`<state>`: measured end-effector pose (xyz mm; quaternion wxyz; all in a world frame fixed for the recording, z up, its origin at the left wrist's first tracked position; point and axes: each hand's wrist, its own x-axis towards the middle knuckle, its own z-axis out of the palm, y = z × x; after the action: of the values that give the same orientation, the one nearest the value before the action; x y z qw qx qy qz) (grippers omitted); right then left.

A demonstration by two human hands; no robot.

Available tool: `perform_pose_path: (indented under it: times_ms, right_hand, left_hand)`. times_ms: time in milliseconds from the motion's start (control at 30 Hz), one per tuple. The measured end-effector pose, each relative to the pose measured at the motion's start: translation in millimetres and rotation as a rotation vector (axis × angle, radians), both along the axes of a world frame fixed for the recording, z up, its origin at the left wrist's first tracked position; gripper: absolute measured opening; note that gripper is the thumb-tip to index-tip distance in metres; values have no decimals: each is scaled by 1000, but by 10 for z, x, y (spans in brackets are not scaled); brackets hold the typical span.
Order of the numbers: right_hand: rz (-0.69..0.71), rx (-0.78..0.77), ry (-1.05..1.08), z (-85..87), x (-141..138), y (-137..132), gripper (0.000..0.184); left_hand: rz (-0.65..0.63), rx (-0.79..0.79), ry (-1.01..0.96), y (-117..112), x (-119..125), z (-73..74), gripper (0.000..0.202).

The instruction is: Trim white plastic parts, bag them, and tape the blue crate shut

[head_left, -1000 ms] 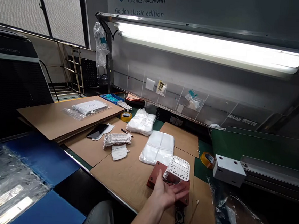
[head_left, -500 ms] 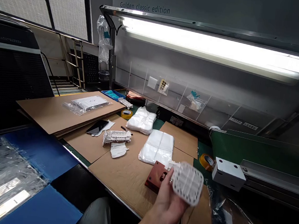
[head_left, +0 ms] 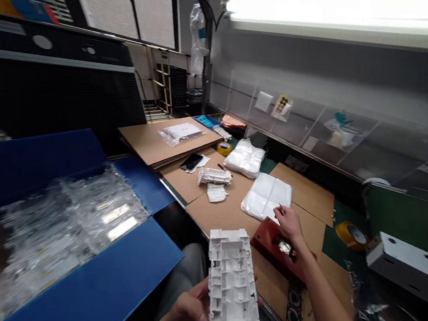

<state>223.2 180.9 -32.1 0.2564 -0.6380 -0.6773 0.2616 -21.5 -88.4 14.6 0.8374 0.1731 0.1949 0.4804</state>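
Note:
My left hand (head_left: 185, 315) is closed round a white moulded plastic part (head_left: 232, 287) with a ribbed inside, held up near my lap at the bottom of the view. My right hand (head_left: 288, 222) reaches over the red-brown fixture block (head_left: 267, 240) on the cardboard-covered bench. Its fingers pinch a thin dark pin-like thing (head_left: 280, 209) that I cannot name. A small shiny metal piece (head_left: 285, 246) sits in the block just below that hand.
A blue box (head_left: 113, 281) lined with clear plastic stands at my left. On the bench lie stacks of clear bags (head_left: 266, 202), another white moulded part (head_left: 214, 176), a phone (head_left: 191, 161), yellow tape rolls (head_left: 350, 235) and a white box (head_left: 407, 265). A lamp hangs overhead.
The view has swung left and down. The white part went from my right hand over the red block into my left hand near my lap. My right hand now pinches a thin object above the block.

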Motion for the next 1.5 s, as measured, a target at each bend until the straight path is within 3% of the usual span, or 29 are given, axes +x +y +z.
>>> perform_pose_path:
  times_ms: [67, 167, 300, 467, 600, 800, 1000, 1167, 1500]
  right_hand:
    - [92, -59, -141, -106, -283, 302, 25]
    - [218, -148, -314, -292, -535, 534, 24]
    - [346, -245, -452, -471, -580, 663, 26]
    - [392, -275, -476, -548, -507, 763, 25]
    - [317, -250, -419, -547, -436, 798, 27]
    - [94, -184, -257, -537, -300, 835, 26]
    - [-89, -96, -105, -566, -191, 877, 26]
    - [-138, -90, 59, -574, -163, 906, 29]
    - [-208, -87, 249, -551, -82, 928, 24]
  left_hand:
    - [-61, 44, -106, -72, -83, 78, 100]
    - [-54, 83, -135, -196, -205, 140, 109]
    - [-68, 55, -113, -343, -306, 236, 114]
    - [-43, 42, -99, -382, -329, 304, 112]
    - [-56, 3, -111, -368, -326, 286, 114]
    - [-112, -39, -129, -366, -363, 301, 115]
    - [-132, 21, -202, -348, -351, 217, 114]
    - [-143, 54, -270, -334, -334, 173, 115]
    - [-182, 43, -243, -342, -354, 266, 115]
